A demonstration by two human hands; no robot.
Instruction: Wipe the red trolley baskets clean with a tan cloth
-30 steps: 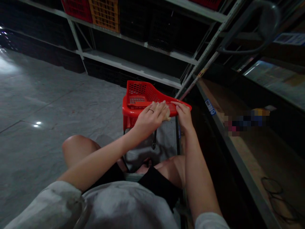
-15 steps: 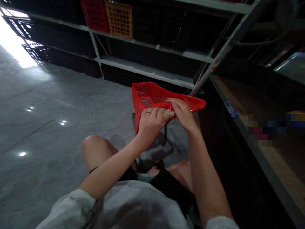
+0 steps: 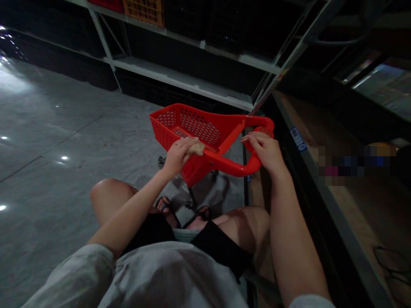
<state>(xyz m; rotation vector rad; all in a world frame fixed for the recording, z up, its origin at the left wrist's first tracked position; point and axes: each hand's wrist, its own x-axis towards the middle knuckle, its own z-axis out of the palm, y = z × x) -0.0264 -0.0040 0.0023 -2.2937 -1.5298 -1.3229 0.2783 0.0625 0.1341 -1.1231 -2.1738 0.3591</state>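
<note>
A small red plastic shopping cart [image 3: 205, 128] with a perforated basket stands on the floor in front of my knees. My left hand [image 3: 178, 155] is closed on a small pale cloth [image 3: 196, 148] and presses it against the basket's near rim. My right hand [image 3: 266, 149] rests on the cart's red handle bar, fingers curled over it. I am crouching, with both knees and sandalled feet visible below the cart.
Metal shelving [image 3: 183, 81] runs along the back with dark crates and an orange crate [image 3: 144, 8] on top. A low wooden shelf [image 3: 337, 179] lies close on my right. Grey polished floor [image 3: 48, 141] spreads to the left.
The cart has swung round so its basket points left and its handle sits to the right. My left hand slid with the cloth along the rim; my right hand shifted onto the handle.
</note>
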